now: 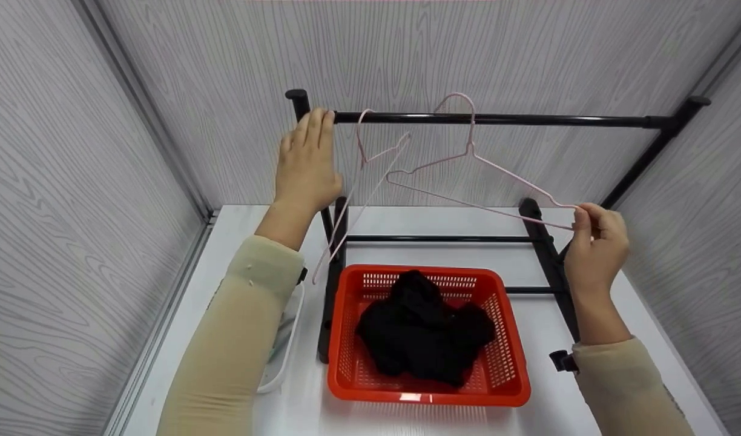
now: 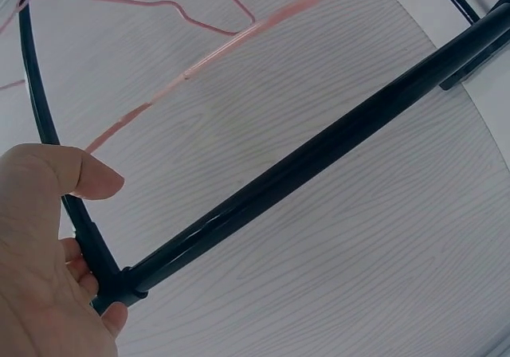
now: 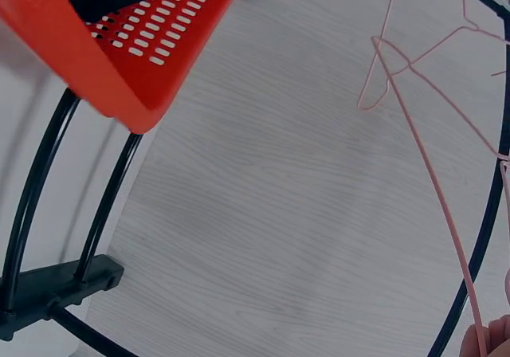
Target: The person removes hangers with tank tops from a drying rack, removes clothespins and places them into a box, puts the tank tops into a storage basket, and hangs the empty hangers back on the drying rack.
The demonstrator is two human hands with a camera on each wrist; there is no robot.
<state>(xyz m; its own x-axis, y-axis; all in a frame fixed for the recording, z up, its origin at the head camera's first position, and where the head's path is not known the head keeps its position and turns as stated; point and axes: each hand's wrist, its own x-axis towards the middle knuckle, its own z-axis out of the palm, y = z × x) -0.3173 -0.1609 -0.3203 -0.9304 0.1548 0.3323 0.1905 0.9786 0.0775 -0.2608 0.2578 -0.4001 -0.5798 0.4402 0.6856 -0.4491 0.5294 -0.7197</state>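
Note:
A black clothes rack (image 1: pixel 546 120) stands at the back, with two pink hangers on its top bar. My left hand (image 1: pixel 307 160) holds the rack's top left corner, its fingers over the bar; in the left wrist view the thumb (image 2: pixel 100 178) is apart from the bar. Just right of that hand, one pink hanger (image 1: pixel 370 158) hangs turned sideways. My right hand (image 1: pixel 597 248) pinches the right end of the other hanger (image 1: pixel 510 172), whose hook is over the bar. The right wrist view shows only fingertips (image 3: pixel 474 341) on that hanger's wire.
A red basket (image 1: pixel 428 395) with a bundled black cloth (image 1: pixel 425 333) inside sits in front of the rack's lower bars. Partly hidden by the left forearm is a white container (image 1: pixel 286 357). Grey wood-patterned panels (image 1: pixel 225 60) enclose the white table (image 1: pixel 304 412) at the back and sides.

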